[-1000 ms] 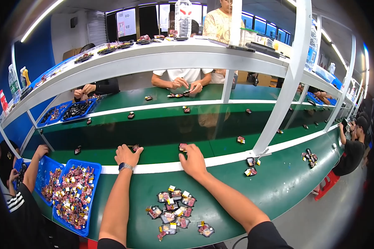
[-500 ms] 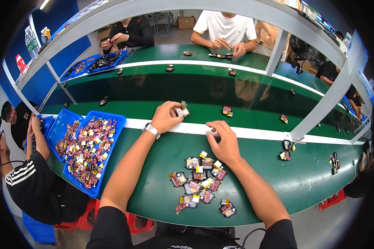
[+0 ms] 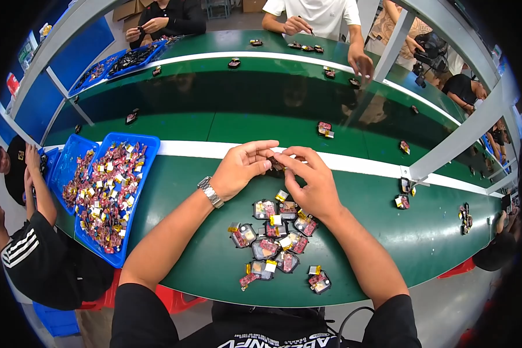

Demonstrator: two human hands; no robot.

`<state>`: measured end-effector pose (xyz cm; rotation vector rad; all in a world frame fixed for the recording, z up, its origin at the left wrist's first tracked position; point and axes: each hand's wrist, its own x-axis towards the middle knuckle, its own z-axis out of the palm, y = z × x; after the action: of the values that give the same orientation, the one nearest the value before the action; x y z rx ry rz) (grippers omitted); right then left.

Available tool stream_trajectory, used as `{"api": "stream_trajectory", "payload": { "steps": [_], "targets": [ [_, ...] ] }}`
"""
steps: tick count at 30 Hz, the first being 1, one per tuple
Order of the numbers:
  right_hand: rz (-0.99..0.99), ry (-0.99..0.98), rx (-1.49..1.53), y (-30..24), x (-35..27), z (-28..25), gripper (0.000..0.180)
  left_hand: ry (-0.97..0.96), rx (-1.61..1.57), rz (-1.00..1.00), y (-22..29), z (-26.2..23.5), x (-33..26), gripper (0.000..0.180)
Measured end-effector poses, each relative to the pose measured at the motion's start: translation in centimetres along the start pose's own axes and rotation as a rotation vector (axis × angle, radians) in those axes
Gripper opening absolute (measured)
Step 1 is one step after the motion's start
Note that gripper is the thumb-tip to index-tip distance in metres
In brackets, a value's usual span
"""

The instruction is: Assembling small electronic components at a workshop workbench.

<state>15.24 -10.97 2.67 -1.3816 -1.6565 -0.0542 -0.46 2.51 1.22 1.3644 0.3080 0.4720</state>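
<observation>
In the head view, holds a small dark piece point(image 3: 276, 165), mostly hidden, by the white strip point(image 3: 197, 149), with fingers of left hand point(image 3: 236, 170) and right hand point(image 3: 315, 187) clamped on it. Shows black-cased modules point(image 3: 276, 230) clustered nearer on the tabletop point(image 3: 429, 249), plus a blue tray point(image 3: 132, 137) of small parts point(image 3: 111, 194) leftward.

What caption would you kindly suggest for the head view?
Left hand and right hand hold a dark part near clustered modules.

Black shirt point(image 3: 142, 319) — white lettering point(image 3: 240, 343), silver wristwatch point(image 3: 210, 192)
</observation>
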Motion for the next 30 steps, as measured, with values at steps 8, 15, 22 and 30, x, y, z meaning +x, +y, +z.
{"api": "stream_trajectory", "payload": {
  "steps": [8, 15, 22, 30],
  "targets": [
    [0.054, 0.033, -0.049, -0.4, -0.2, 0.7, 0.041, -0.031, -0.292, -0.053, -0.8, -0.1, -0.1, 0.041],
    [-0.012, -0.07, -0.153, -0.2, 0.1, -0.1, 0.031, -0.003, -0.241, -0.073, -0.3, 0.4, -0.1, 0.042],
    [-0.044, -0.097, -0.228, 0.5, 0.3, -0.1, 0.024, 0.023, -0.159, -0.108, -0.3, 0.8, -0.1, 0.039],
    [-0.07, -0.205, -0.185, 0.9, 0.7, -1.1, 0.018, 0.047, -0.028, -0.149, 0.4, 1.6, -0.2, 0.038]
  ]
}}
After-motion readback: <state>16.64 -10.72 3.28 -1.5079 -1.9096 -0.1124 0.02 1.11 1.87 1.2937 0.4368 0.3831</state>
